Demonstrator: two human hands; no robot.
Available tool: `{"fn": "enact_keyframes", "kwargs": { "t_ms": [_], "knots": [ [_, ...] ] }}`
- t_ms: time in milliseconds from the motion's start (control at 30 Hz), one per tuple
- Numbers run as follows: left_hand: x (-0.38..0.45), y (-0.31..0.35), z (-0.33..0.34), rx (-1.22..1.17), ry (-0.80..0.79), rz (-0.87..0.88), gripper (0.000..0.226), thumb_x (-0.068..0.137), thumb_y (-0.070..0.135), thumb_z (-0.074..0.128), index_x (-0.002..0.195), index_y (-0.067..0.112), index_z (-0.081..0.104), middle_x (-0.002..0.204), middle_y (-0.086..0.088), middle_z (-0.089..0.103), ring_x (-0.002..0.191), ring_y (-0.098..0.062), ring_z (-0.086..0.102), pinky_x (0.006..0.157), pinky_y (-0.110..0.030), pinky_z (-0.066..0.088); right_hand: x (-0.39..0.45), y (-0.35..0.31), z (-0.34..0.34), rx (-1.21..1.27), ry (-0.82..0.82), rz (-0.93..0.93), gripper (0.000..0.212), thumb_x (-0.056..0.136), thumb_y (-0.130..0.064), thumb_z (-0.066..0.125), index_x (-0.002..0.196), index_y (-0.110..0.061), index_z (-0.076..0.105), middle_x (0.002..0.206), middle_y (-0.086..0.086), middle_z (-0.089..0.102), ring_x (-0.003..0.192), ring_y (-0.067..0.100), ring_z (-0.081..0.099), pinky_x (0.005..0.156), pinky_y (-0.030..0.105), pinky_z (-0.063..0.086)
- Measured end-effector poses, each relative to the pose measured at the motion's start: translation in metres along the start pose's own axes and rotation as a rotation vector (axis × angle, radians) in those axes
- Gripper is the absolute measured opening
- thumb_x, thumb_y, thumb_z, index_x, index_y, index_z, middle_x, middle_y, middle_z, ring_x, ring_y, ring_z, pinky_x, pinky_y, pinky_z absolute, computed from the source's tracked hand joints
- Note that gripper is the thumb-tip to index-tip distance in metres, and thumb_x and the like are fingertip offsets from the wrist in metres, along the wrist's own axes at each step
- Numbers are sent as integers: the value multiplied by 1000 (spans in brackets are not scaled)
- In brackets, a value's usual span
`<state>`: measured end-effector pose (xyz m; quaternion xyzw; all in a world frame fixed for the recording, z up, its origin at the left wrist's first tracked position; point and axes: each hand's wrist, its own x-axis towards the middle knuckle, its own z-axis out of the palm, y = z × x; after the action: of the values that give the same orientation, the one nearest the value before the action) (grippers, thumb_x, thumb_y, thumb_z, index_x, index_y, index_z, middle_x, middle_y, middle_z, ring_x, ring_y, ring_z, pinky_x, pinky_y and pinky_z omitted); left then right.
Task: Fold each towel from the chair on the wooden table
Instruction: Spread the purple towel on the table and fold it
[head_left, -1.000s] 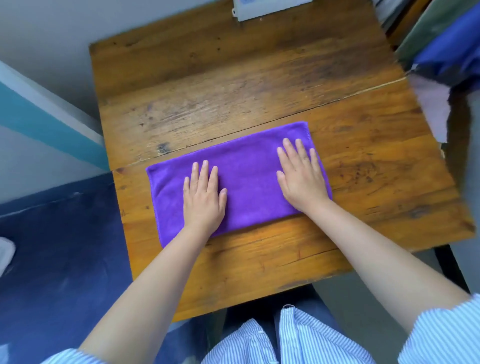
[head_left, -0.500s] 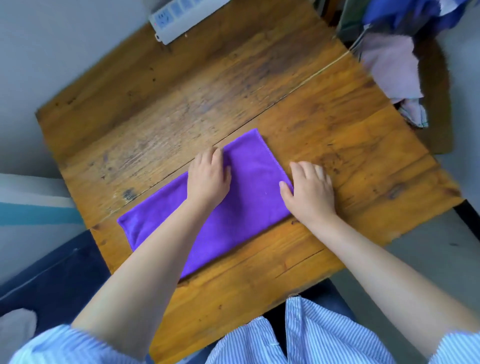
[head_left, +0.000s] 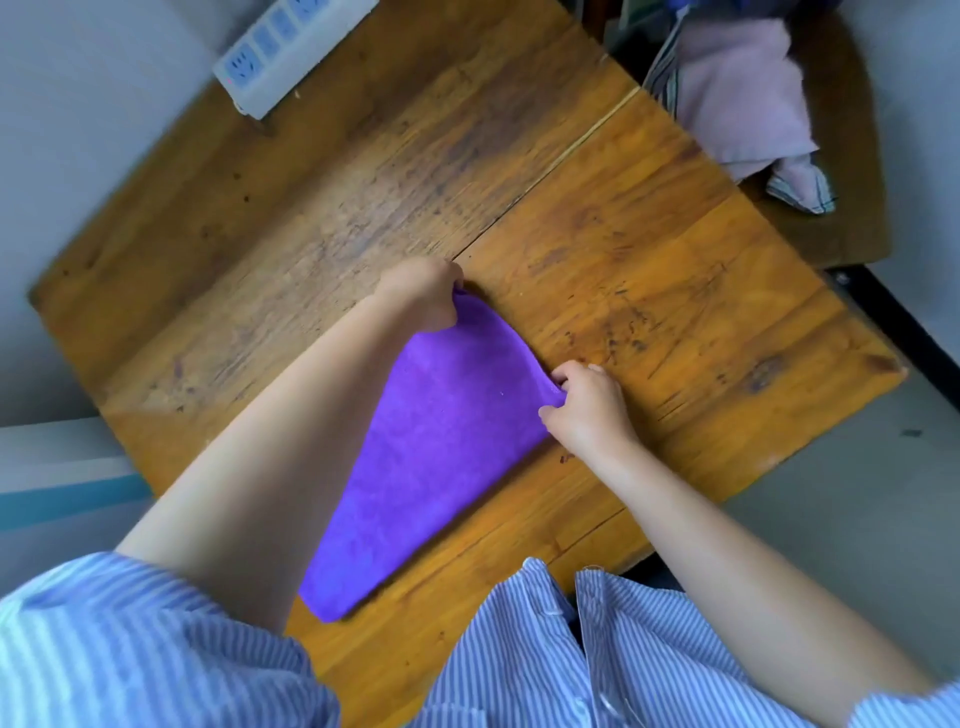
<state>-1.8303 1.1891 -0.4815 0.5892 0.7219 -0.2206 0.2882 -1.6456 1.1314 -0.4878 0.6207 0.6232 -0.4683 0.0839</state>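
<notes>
A purple towel (head_left: 436, 447), folded into a long strip, lies diagonally on the wooden table (head_left: 649, 270). My left hand (head_left: 423, 293) pinches the strip's far corner. My right hand (head_left: 587, 405) pinches the other corner of the same short end, and that end is lifted slightly off the wood. My left forearm covers part of the strip's left side. More towels (head_left: 737, 98), pink and striped, lie heaped on the chair (head_left: 841, 218) at the upper right.
A white power strip (head_left: 280, 47) lies at the table's far edge against the grey wall. The chair stands close against the table's right side. Bare wood surrounds the towel. My striped shirt fills the bottom of the view.
Both hands went from pressing flat on the towel to its right short end, where each now pinches a corner. The view has tilted and moved closer.
</notes>
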Motion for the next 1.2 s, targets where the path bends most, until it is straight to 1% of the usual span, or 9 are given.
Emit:
{"fn": "enact_keyframes", "kwargs": {
  "t_ms": [133,300,500,600,733,867,1000,1100,1200],
  "knots": [
    [3,-10,-9,90,58,1,33,80,10,53,111,16,60,114,-14,54,111,-32,49,72,-32,40,19,-9,-21,17,9,16,34,78,0,53,110,-8,62,115,13,63,107,29,57,89,29,45],
    [3,-29,-31,-6,155,9,23,79,10,59,102,9,59,111,-14,55,104,-32,52,67,-31,38,43,-31,-47,-75,78,-62,30,78,1,50,103,-9,65,114,12,62,104,29,57,82,28,46],
    [-14,-55,-43,-56,414,10,10,78,7,59,88,6,56,96,-15,60,95,-31,51,62,-31,35,54,-63,-72,-162,333,-332,19,78,5,51,91,-3,62,109,17,53,102,32,50,78,31,42],
    [-37,-78,-30,-83,529,27,14,82,10,58,94,5,56,94,-16,61,93,-31,50,64,-33,38,42,-75,-65,-222,389,-518,17,76,8,52,88,0,60,106,19,54,103,33,47,80,32,39],
    [-69,-98,-4,-36,588,200,19,82,9,61,99,1,60,95,-17,64,90,-33,54,69,-39,44,14,-71,-50,-245,420,-706,15,68,15,50,76,5,58,89,24,58,88,39,52,72,35,36],
    [-110,-112,28,67,716,461,12,63,-4,72,71,-5,63,64,-21,60,60,-35,59,47,-36,51,-26,-56,-18,-303,384,-849,20,53,21,52,66,6,56,81,25,61,82,43,57,71,46,46],
    [-141,-117,63,112,724,569,4,64,2,65,64,-2,64,64,-18,62,57,-30,61,44,-27,50,-59,-34,15,-371,382,-948,20,49,20,56,59,3,55,83,21,66,89,44,61,77,46,46],
    [-155,-120,85,114,721,609,13,70,4,53,62,0,62,64,-16,62,57,-29,61,45,-27,50,-75,-17,35,-365,387,-1009,13,50,13,52,58,2,55,80,20,66,88,43,63,81,45,46],
    [-173,-121,109,129,679,620,15,57,-9,72,60,0,60,60,-15,59,54,-28,60,44,-28,51,-91,3,61,-372,401,-1019,14,50,14,54,58,2,56,78,20,66,88,42,64,84,45,44]
  ]
}}
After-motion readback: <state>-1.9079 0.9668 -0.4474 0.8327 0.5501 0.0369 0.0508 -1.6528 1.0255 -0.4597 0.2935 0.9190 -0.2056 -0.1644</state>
